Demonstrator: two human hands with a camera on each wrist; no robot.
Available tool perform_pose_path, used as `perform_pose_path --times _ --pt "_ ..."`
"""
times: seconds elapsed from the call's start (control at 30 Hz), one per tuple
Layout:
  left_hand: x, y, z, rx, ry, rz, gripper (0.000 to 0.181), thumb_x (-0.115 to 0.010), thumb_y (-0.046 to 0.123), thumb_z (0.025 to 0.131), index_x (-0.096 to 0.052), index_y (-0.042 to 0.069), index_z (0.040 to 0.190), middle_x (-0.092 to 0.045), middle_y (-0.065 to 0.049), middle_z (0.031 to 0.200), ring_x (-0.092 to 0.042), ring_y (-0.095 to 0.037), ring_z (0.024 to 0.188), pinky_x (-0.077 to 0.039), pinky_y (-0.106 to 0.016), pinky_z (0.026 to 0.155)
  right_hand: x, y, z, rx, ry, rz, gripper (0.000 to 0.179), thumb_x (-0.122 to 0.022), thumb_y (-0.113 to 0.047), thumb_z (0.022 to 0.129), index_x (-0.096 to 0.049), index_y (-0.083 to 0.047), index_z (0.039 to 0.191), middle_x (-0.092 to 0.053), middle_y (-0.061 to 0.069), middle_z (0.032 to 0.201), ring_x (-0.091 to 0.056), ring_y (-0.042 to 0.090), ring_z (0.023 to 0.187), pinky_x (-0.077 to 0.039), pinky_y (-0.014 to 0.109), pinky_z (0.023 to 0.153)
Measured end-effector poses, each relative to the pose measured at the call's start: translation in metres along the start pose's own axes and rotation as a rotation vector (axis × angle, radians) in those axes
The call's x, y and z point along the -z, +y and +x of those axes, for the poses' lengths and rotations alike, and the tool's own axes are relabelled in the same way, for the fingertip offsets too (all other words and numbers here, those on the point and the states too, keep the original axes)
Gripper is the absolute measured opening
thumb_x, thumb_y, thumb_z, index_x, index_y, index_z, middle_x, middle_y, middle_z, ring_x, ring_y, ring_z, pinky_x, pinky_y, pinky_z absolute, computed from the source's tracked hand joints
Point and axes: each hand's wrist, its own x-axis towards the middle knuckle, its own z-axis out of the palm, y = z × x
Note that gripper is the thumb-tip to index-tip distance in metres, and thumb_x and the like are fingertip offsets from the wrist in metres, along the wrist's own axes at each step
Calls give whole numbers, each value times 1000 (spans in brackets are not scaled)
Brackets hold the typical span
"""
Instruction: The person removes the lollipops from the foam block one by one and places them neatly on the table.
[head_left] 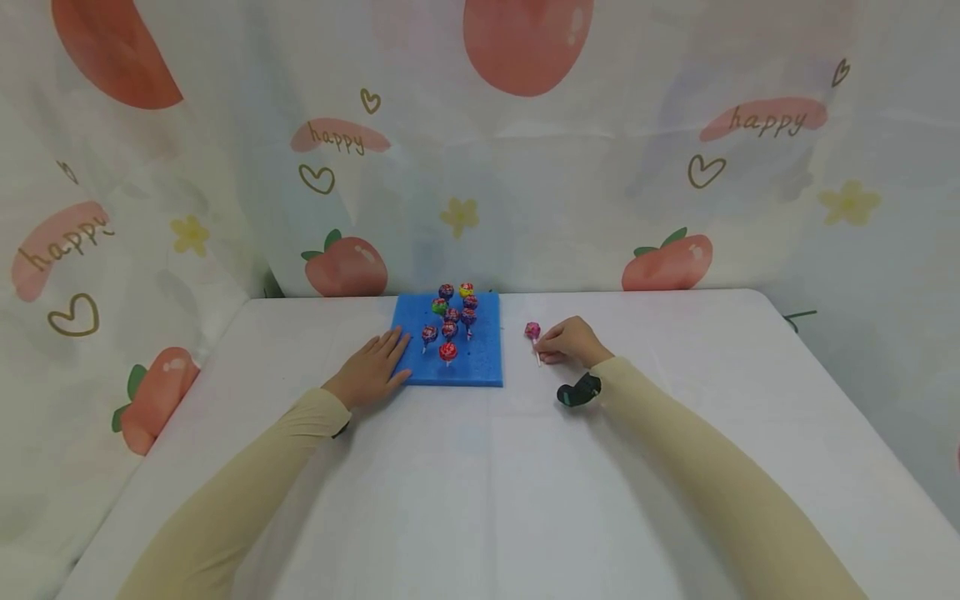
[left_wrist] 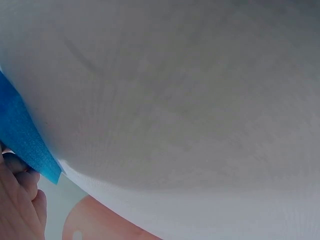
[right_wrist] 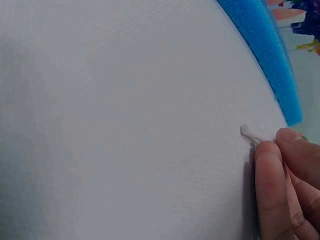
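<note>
A blue foam board (head_left: 480,367) lies flat on the table, with several wrapped lollipops (head_left: 447,352) standing in it on their sticks. My left hand (head_left: 369,371) rests on the board's left edge, fingers stretched out. To the right of the board, my right hand (head_left: 572,342) pinches the white stick of a pink-wrapped lollipop (head_left: 532,330) between thumb and fingers. In the right wrist view the stick (right_wrist: 245,130) pokes out past the fingertips, near the table surface; the candy end is mostly hidden behind the hand there.
A white-covered table (head_left: 420,500) spreads around the board. Behind it hangs a printed curtain (head_left: 540,183) with peaches and hearts. A dark strap-like piece (head_left: 578,390) shows at my right wrist.
</note>
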Motion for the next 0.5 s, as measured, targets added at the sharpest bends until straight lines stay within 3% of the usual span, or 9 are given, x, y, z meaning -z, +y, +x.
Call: perform_pose_path --times 0.5 --pt "1 1 1 14 -16 -2 71 -39 46 97 -21 1 149 -19 -20 156 -19 -35 144 -18 -47 118 0 3 7 -11 -20 22 32 -67 -17 87 -66 5 111 -66 2 71 -63 4 56 -52 13 62"
